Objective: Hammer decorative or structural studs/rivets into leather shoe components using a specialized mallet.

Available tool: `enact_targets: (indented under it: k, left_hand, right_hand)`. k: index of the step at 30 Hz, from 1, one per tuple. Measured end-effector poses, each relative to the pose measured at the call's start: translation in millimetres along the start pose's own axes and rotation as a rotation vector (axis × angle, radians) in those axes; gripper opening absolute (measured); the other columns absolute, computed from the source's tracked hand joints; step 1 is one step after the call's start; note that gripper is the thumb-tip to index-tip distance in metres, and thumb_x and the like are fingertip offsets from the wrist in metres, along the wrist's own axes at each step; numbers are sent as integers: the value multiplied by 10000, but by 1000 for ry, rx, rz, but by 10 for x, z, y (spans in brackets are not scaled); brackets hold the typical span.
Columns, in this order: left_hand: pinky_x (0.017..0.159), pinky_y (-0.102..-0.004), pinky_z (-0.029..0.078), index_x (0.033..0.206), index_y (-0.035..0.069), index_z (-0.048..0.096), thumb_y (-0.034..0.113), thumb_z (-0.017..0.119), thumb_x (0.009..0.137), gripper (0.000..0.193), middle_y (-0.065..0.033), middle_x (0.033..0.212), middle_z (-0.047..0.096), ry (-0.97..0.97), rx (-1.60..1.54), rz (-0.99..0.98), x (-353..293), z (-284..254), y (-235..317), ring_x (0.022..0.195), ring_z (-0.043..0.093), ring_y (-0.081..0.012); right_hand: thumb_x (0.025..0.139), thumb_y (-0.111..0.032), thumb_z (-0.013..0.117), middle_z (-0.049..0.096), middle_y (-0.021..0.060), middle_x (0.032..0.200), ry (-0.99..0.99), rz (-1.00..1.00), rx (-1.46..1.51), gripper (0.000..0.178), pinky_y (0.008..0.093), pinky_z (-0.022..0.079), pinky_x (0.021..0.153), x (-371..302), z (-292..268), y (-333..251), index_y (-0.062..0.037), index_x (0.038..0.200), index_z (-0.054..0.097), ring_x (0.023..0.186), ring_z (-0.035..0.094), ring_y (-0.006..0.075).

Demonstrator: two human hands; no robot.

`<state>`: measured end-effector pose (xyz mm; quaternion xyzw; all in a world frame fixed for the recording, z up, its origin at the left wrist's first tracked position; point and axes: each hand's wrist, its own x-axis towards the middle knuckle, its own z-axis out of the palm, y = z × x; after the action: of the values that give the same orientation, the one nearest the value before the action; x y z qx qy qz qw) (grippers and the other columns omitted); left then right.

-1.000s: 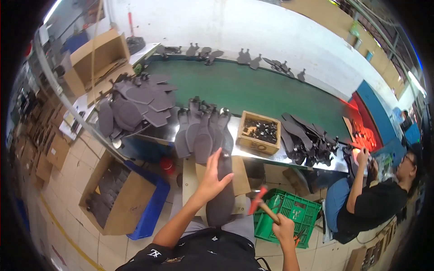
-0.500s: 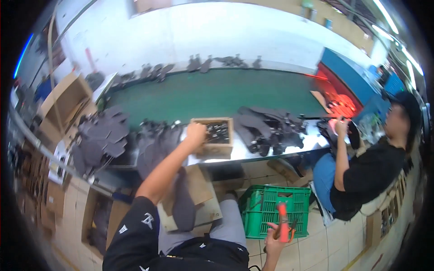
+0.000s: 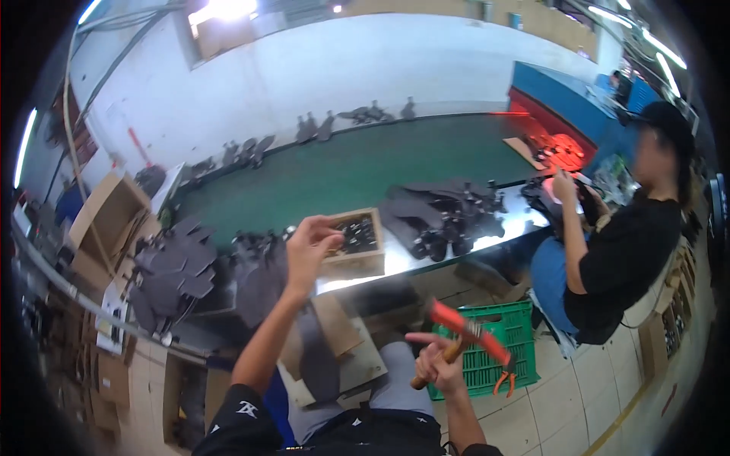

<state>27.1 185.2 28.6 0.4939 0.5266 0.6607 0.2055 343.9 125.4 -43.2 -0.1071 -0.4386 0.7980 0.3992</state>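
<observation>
My left hand [image 3: 306, 251] is raised beside the near left corner of a small wooden box [image 3: 351, 266] filled with small dark and shiny parts [image 3: 357, 234]. Its thumb and fingertips are pinched together; whatever may be between them is too small to make out. My right hand [image 3: 441, 368] grips a hammer [image 3: 468, 332] with a red head and a wooden handle, index finger stretched out to the left. Across my lap rests a board [image 3: 365, 375], with a long dark grey flat piece [image 3: 317, 357] lying over it.
Grey pieces with dark fittings [image 3: 437, 216] lie on the bench right of the box; more piles [image 3: 171, 266] sit left. Behind runs a green belt surface [image 3: 334, 167]. A green crate [image 3: 517, 338] with orange-handled pliers [image 3: 504, 382] stands at right, near a seated co-worker [image 3: 623, 258].
My left hand has come up out of the box toward its left side. My right hand has risen toward my lap, swinging the hammer round. The whole view has shifted slightly.
</observation>
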Motion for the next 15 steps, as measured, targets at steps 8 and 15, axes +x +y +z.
enact_targets:
  k: [8,15]
  left_hand:
    - [796,-311,608,1295,-16,468,-100,773,749,632,-138,1125,593,91,-255,32,-1270,-41,1211,919,650,-173]
    - [798,-327,581,1326,-56,470,-85,756,782,614,-198,1039,692,-10,102,338,-1670,-411,1258,915,688,-219]
  right_hand:
    - [979,-245,622,680,143,1097,-50,-94,-176,402,183,339,421,671,970,-180,15,1280,568,475,440,21]
    - [878,-76,729,664,145,1144,-99,-61,-329,262,190,450,541,592,1406,-125,5,1118,663,721,604,70]
